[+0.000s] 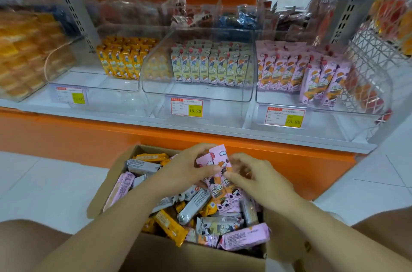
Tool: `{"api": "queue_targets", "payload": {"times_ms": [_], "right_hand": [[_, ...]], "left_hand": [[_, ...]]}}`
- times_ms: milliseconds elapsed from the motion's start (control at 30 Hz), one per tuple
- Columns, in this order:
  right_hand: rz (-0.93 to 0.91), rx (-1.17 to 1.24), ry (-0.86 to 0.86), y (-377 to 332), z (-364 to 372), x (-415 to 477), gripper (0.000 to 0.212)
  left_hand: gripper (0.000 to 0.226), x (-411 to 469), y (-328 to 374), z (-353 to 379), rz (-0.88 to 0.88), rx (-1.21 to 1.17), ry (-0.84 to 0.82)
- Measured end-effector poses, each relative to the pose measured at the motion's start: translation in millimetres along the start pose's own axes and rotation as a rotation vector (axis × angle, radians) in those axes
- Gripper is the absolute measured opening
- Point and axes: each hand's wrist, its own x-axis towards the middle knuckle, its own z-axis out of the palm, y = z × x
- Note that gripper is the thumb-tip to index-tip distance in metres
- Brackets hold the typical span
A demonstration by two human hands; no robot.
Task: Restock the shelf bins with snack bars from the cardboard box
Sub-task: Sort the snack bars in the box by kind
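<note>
"Where are the hands?"
"Over the open cardboard box of loose bars. The left hand grips a bunch of pink snack bars. The right hand pinches the same bunch with curled fingers."
"And the shelf?"
"Three clear bins, part-filled: yellow, cream, pink."

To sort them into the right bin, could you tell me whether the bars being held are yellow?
No, the left hand and right hand hold pink bars over the cardboard box.
</note>
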Motion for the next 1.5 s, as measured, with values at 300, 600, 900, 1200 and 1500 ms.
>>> {"api": "queue_targets", "payload": {"times_ms": [300,600,900,1200,1500], "right_hand": [[0.216,-0.398,-0.177,50.7,23.1,38.4,0.052],[0.092,-0.599,-0.109,61.2,40.4,55.3,0.047],[0.056,0.421,-0.021,-5.4,-25.1,32.9,0.034],[-0.027,0.601,-0.011,-42.0,-77.3,-18.3,0.067],[-0.189,0.07,0.479,-68.2,-151.2,-24.6,0.029]], "left_hand": [[0.029,-4.6,-39.5,-30.4,-0.146,0.118,0.123],[0.042,-2.8,-46.6,-31.7,-0.159,0.1,0.151],[0.044,-3.7,-18.1,-32.5,-0.092,0.108,0.122],[0.038,-6.2,50.2,-31.4,0.067,0.105,0.138],[0.032,20.8,156.6,-16.0,0.359,0.13,0.13]]}}
